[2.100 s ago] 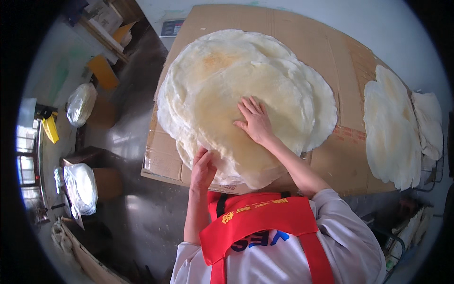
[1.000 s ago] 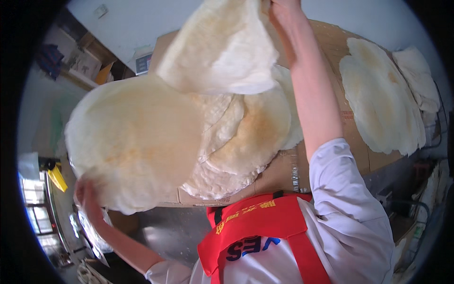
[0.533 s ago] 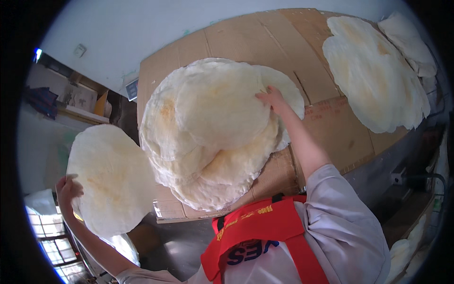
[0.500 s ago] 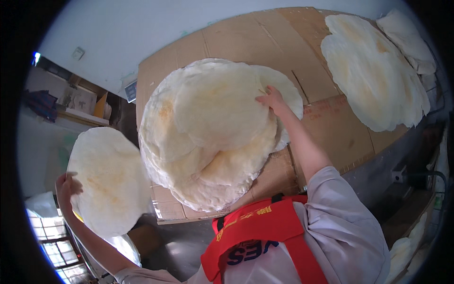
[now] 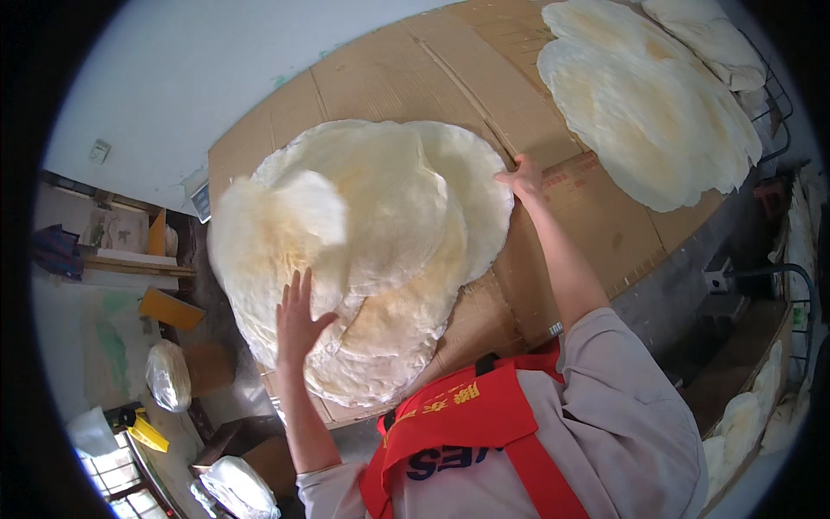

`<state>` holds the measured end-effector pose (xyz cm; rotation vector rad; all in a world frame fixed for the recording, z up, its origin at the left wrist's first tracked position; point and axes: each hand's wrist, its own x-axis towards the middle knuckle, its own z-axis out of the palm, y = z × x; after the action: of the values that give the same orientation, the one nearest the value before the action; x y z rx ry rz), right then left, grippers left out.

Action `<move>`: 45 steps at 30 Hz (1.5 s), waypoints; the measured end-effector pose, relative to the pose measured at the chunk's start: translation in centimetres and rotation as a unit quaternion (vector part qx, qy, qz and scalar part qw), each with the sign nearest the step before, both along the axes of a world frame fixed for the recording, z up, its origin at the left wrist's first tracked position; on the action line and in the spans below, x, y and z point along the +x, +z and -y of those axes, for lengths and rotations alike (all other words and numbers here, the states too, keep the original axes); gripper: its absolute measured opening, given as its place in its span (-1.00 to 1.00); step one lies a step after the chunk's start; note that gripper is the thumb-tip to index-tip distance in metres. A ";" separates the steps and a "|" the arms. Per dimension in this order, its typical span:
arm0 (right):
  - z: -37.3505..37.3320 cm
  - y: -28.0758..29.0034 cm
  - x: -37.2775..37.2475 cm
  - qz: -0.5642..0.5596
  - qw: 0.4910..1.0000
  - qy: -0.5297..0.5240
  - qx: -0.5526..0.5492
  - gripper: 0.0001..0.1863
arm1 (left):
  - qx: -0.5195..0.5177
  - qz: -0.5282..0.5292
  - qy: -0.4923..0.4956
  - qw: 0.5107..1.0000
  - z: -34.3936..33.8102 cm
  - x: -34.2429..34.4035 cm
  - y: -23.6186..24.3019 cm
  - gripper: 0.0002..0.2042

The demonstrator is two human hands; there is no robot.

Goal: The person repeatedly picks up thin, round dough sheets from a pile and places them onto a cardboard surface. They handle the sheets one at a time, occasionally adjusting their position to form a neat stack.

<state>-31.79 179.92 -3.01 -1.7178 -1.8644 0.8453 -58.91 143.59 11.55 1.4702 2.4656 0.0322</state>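
Observation:
A pile of large, thin, pale flatbreads (image 5: pixel 380 208) with light brown patches overlaps on the cardboard-covered table in front of me. On its left side a flatbread (image 5: pixel 281 221) is smeared by motion, its upper edge raised and curling. My left hand (image 5: pixel 301 327) lies against its near part, fingers spread and stretched out. At the pile's right edge my right hand (image 5: pixel 525 179) has its fingers bent around the rim of the rightmost flatbread (image 5: pixel 486 195); the thumb side touches the rim.
Another stack of flatbreads (image 5: pixel 648 104) lies at the far right of the cardboard (image 5: pixel 596 221), beside a white cloth bundle (image 5: pixel 705 35). Beyond the table's left edge are a shelf (image 5: pixel 130 264), a yellow object (image 5: pixel 149 434) and plastic-wrapped bundles (image 5: pixel 169 376). A wall borders the far side.
The flatbread my left hand held out at the left is now over the pile, and that hand has opened. My right hand has shifted from the pile's top to its right rim.

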 end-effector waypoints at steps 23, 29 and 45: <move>4.8 31.5 2.2 -0.376 0.915 0.141 0.030 -0.66 | 0.094 -0.006 0.094 0.991 1.8 2.4 -7.1 -0.15; 12.2 32.7 -3.3 -0.013 0.859 0.507 -0.060 -0.84 | 0.333 0.003 0.024 0.943 -0.4 6.3 3.7 -0.03; 22.6 36.1 -15.1 -0.110 0.743 0.557 0.354 -0.72 | 0.502 0.372 0.326 0.710 8.5 1.4 7.5 -0.79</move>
<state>-46.85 157.32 33.09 0.0783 -2.4875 0.4971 -57.53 135.13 19.01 0.4195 2.0450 1.9130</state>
